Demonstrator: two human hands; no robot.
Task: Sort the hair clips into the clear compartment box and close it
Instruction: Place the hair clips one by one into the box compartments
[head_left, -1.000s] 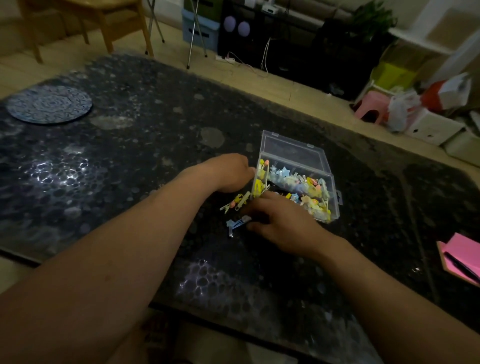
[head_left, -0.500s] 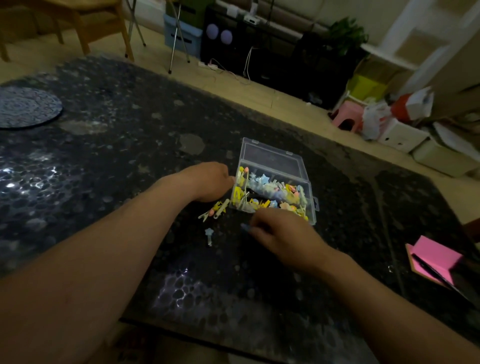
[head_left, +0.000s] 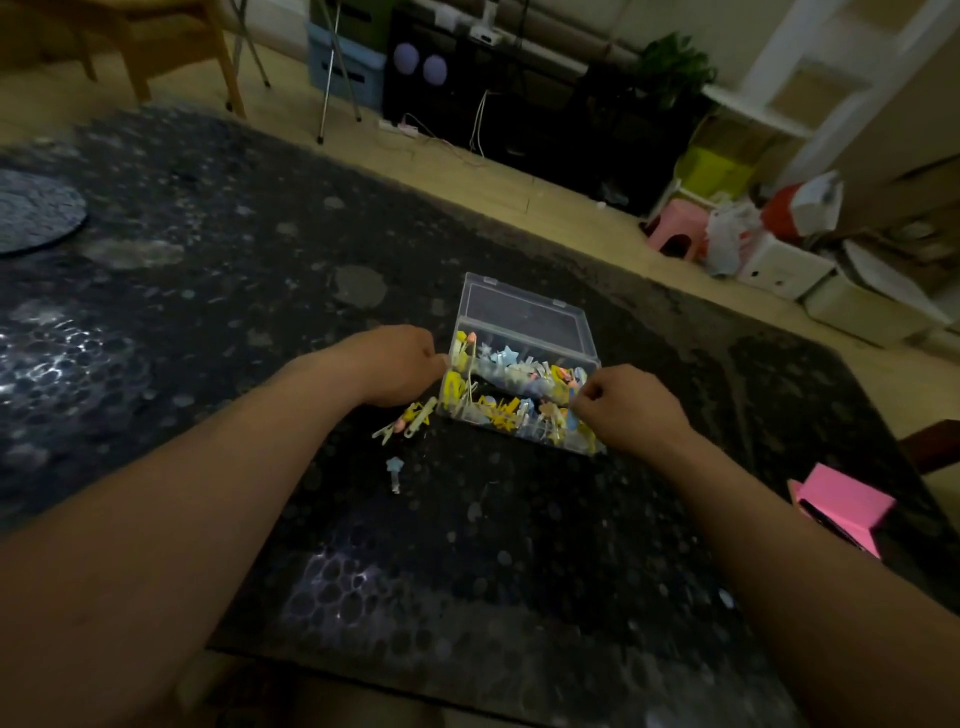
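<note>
A dark table (head_left: 208, 322) with a glossy pebbled pattern carries a clear compartment box (head_left: 522, 314), lid open. Just left of it lies a loose heap of yellow clips (head_left: 408, 418), with a blue star clip (head_left: 395, 467) nearer. A round grey mat (head_left: 31, 213) sits far left. At the right edge is a pink notepad (head_left: 847, 501), possibly with a pen on it.

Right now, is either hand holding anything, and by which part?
The left hand lies curled against the clear box's left wall; the right hand is pinched above the box's near compartments. Whether either grip actually holds anything cannot be told.
</note>
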